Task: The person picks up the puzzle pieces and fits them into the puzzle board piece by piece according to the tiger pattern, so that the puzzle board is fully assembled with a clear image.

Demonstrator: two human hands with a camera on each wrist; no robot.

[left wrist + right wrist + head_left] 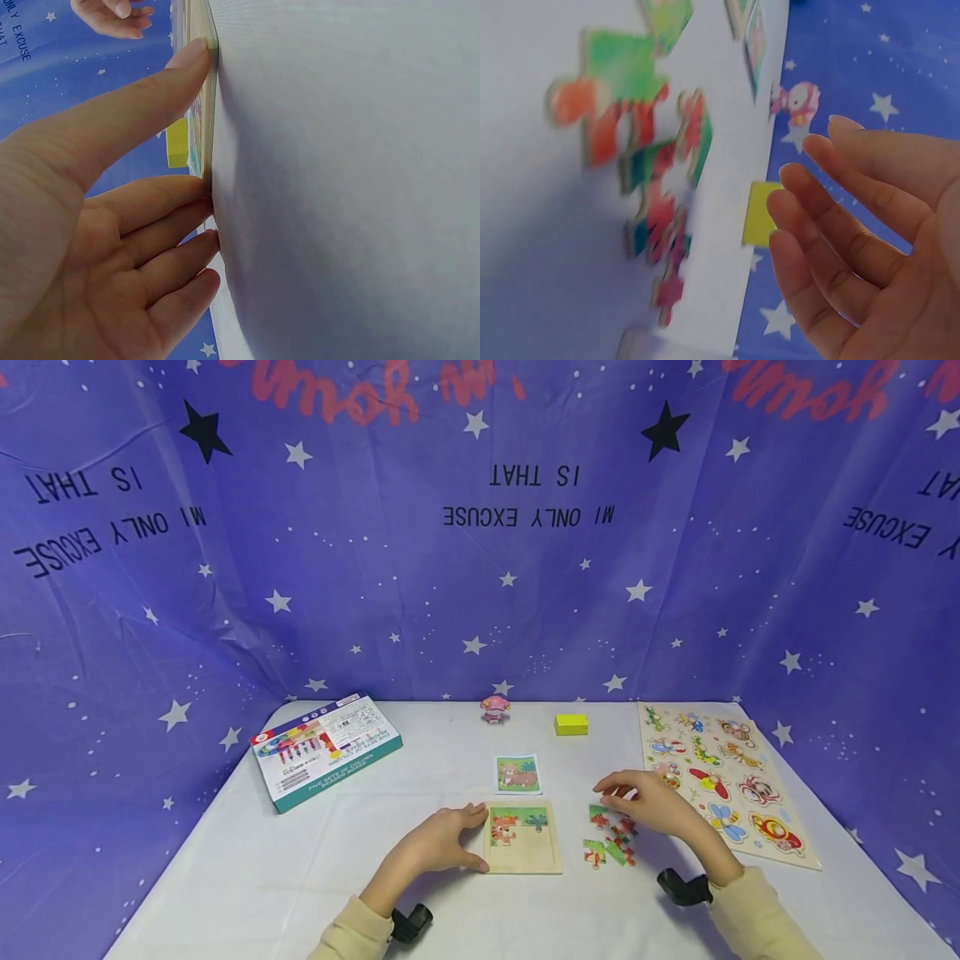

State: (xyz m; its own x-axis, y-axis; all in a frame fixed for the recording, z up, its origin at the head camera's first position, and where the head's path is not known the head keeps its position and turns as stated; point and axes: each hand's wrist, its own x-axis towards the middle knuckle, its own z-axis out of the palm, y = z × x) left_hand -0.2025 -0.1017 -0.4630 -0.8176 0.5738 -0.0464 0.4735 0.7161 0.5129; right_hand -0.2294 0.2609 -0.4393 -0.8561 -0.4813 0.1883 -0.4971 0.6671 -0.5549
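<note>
A square wooden puzzle tray [536,857] lies on the table with several pieces in its upper part, showing a tiger's face [504,832] and greenery. At its left edge, my left hand [438,842] touches the wood with thumb and fingertips spread apart, fairly straight; the left wrist view shows this contact at the tray's edge [212,112]. My right hand [648,803] hovers over loose puzzle pieces [595,852], holding nothing. In the right wrist view its fingers [832,255] are loosely bent, apart from the pieces [622,67], which are red and green.
Behind the tray lies a tiger picture card [517,775]. Farther back stand a pink figurine [494,709] and a yellow block [572,725]. A printed box [327,752] is at the left; a board of animal pictures [712,777] is at the right, partly under the right forearm.
</note>
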